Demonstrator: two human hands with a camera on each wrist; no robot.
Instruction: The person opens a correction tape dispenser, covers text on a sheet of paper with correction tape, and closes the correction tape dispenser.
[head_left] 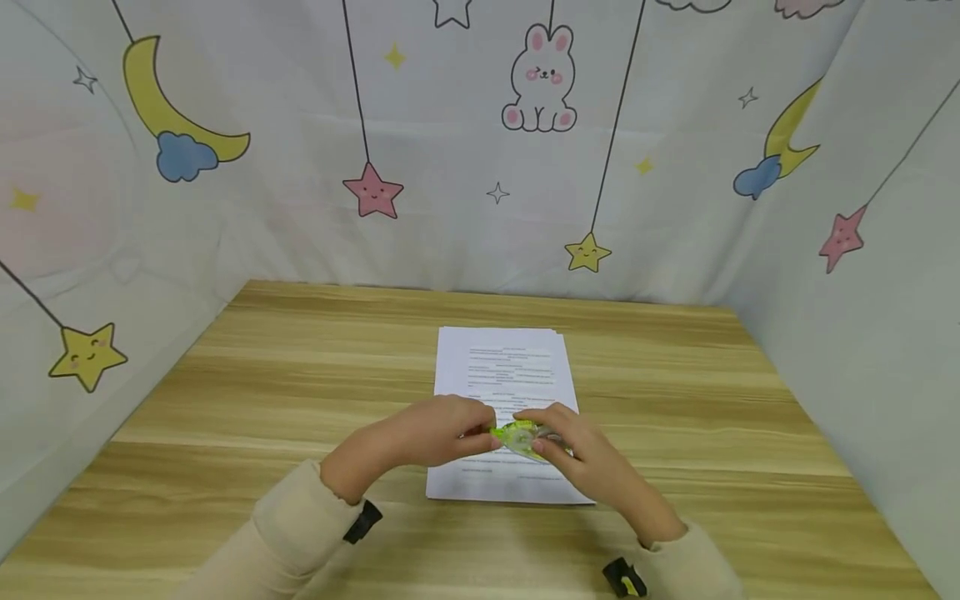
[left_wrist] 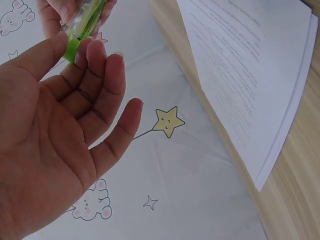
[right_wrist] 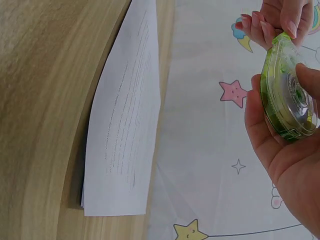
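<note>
A clear and green correction tape (head_left: 519, 437) is held up over the printed pages, its coiled reel showing through the see-through case in the right wrist view. My right hand (head_left: 592, 457) grips the body, with the thumb on one flat side and the fingers round the other. At the narrow green tip (left_wrist: 72, 50), my left hand (head_left: 431, 431) pinches with thumb and forefinger. The other left fingers are loosely bent beside it in the left wrist view. Beneath both hands lies a stack of printed paper (head_left: 495, 344), partly covered by them in the head view.
The stack sits on a wood-grain table (head_left: 337, 358), its sheets slightly uneven at the edges. White cloth walls (head_left: 465, 242) printed with stars, moons and a rabbit stand at the back and both sides. Black straps (head_left: 363, 522) show at the beige sleeves (head_left: 300, 517).
</note>
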